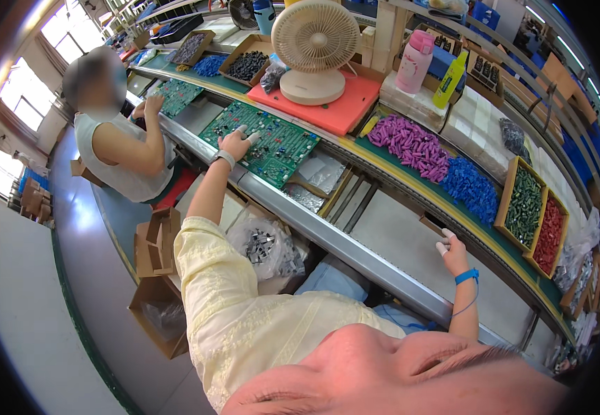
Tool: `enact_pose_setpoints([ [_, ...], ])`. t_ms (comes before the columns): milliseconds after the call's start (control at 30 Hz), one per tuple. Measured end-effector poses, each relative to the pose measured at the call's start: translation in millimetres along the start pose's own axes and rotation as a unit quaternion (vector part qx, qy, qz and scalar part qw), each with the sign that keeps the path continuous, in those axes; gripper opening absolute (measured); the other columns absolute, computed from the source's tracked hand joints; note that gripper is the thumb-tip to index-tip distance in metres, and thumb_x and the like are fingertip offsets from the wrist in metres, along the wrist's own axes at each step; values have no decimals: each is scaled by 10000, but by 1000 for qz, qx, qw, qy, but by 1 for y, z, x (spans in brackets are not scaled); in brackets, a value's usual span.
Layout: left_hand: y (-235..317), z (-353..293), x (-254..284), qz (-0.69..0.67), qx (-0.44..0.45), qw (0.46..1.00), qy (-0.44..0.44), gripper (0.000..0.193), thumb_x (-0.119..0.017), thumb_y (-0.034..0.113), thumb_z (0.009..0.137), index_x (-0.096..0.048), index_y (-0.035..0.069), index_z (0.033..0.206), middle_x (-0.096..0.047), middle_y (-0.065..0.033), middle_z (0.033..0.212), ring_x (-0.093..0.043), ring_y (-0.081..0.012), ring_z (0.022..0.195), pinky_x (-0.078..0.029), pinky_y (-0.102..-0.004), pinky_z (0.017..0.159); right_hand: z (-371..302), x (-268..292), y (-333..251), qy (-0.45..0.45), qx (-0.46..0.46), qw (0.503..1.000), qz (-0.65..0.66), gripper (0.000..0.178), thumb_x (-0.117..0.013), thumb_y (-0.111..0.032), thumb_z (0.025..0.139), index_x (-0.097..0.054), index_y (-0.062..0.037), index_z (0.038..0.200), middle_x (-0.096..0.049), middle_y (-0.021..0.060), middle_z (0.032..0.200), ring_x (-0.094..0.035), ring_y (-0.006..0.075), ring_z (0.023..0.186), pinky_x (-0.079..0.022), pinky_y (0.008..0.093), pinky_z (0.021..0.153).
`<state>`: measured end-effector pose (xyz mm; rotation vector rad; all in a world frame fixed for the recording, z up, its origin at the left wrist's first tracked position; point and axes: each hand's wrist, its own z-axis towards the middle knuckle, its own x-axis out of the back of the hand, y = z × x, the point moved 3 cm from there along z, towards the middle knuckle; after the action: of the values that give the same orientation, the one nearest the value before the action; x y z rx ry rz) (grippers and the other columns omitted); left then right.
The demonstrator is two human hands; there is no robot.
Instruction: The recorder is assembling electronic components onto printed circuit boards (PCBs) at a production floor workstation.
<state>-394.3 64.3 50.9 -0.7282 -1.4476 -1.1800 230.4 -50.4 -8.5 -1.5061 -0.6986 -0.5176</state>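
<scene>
A large green circuit board (282, 144) dotted with small components lies on the line. My left hand (234, 145), with white fingertip covers and a band on the wrist, rests over its far left part with fingers spread; nothing shows in its grip. To the right, my right hand (454, 252) hovers above a pale flat panel (400, 238) of the line. White covers sit on its fingertips, which stand apart with nothing visible between them. A blue wrist strap (466, 277) with a cord circles that wrist.
Purple parts (410, 146), blue parts (471, 190), and boxes of green (523, 207) and red parts (549, 235) line the far side. A fan (316, 41) stands on a red board (345, 111). Another person (127, 149) works at a second circuit board (175, 97). A metal rail (314, 214) runs in front.
</scene>
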Motion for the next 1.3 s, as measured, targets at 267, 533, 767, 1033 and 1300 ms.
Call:
enact_pose_setpoints([
  [267,26,-9,-26,-43,-120,991,-31,519,-484,544,800,-630,132,1079,-626,-128,1036,-560,-279,1031,-276,-488,956,-7,12,-13,23,76,996,-50,410,-626,-177,785,-529,-26,1154,-612,179,1032,-603,290,934,-466,349,816],
  [533,55,-47,-21,-33,-175,984,-25,432,-533,453,809,-639,110,1049,-619,-123,1041,-545,-281,1019,-282,-429,951,6,52,-70,36,44,998,-10,335,-583,-160,806,-554,-19,1109,-617,175,963,-608,293,855,-477,356,751],
  [767,110,-87,-29,-44,-268,960,-73,418,-556,418,802,-641,80,1033,-625,-149,1005,-561,-292,971,-330,-407,901,46,54,-39,170,111,963,-174,262,-535,-125,811,-586,-40,1054,-601,145,961,-576,294,887,-471,390,752],
  [1033,192,-152,-23,-62,-412,900,-130,469,-599,380,774,-603,16,1070,-632,-194,911,-590,-334,858,-419,-404,780,71,25,-45,218,134,930,-265,291,-583,-165,792,-583,-52,1061,-521,136,934,-528,305,875,-477,400,730],
  [1300,284,-173,-14,-7,-475,840,-261,402,-575,365,795,-609,49,1042,-636,-171,896,-593,-333,841,-459,-410,756,72,35,-20,245,145,941,-183,157,-593,-110,769,-602,-46,912,-546,117,879,-528,299,883,-456,398,762],
])
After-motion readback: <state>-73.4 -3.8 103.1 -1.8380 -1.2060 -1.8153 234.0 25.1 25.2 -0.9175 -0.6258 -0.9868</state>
